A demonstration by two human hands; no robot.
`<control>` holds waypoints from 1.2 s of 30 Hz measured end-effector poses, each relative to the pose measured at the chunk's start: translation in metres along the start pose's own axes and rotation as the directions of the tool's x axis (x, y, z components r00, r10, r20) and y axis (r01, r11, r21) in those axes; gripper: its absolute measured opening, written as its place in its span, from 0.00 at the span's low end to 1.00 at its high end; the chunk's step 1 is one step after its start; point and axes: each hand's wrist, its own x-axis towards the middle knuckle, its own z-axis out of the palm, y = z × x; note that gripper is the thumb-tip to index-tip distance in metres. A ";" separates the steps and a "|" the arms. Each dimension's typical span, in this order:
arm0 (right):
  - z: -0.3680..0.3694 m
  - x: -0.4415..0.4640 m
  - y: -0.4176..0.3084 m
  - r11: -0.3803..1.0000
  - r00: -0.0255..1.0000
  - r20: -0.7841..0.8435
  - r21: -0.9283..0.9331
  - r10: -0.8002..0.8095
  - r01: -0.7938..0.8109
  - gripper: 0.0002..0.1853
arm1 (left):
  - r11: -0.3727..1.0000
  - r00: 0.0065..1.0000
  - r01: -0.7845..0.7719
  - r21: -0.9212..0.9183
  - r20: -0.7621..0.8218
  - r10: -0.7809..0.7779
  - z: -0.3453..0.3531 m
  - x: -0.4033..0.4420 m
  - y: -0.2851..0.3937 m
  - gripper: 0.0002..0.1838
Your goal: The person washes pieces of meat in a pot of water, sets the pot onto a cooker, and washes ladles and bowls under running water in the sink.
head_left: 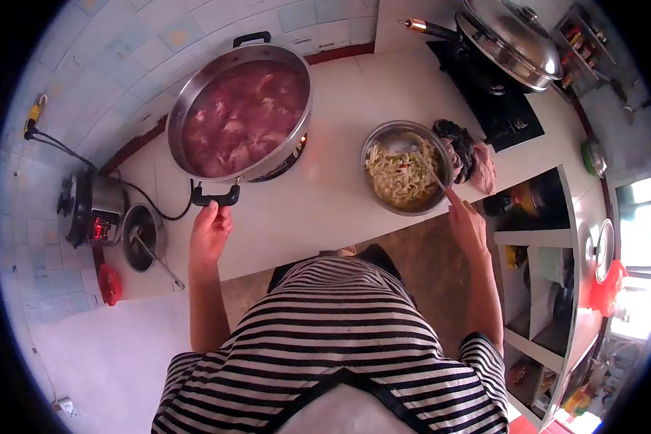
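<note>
On the left of the counter stands a large metal pot full of reddish liquid with chunks of raw-looking meat. My left hand is closed on the pot's near black handle. Toward the right, a steel bowl holds pale shredded food with green and red bits. My right hand grips the thin handle of a utensil at the bowl's right rim. Its other end lies in the food, so I cannot make out its kind.
A lidded wok sits on a black cooktop at the back right. Crumpled cloths or bags lie beside the bowl. On the left are a rice cooker and a small pot with a ladle. Open shelves stand at right.
</note>
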 end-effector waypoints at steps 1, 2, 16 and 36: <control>-0.001 -0.008 -0.005 1.000 1.000 0.000 -0.003 0.001 -0.001 0.22 | 1.000 1.000 0.001 -0.003 0.001 -0.001 -0.001 -0.001 0.001 0.09; -0.003 -0.014 -0.010 0.996 0.996 -0.085 0.086 0.016 -0.009 0.22 | 1.000 0.999 0.000 0.027 -0.039 0.001 0.000 0.000 0.001 0.09; 0.001 -0.048 -0.106 0.400 0.909 0.024 0.893 0.415 -0.206 0.21 | 0.959 0.991 0.136 0.247 -0.044 -0.129 -0.011 0.005 0.021 0.13; -0.156 0.060 -0.378 0.826 0.836 0.510 -0.370 -0.202 0.425 0.16 | 0.969 0.964 0.129 0.212 0.204 -0.173 -0.043 -0.002 0.052 0.13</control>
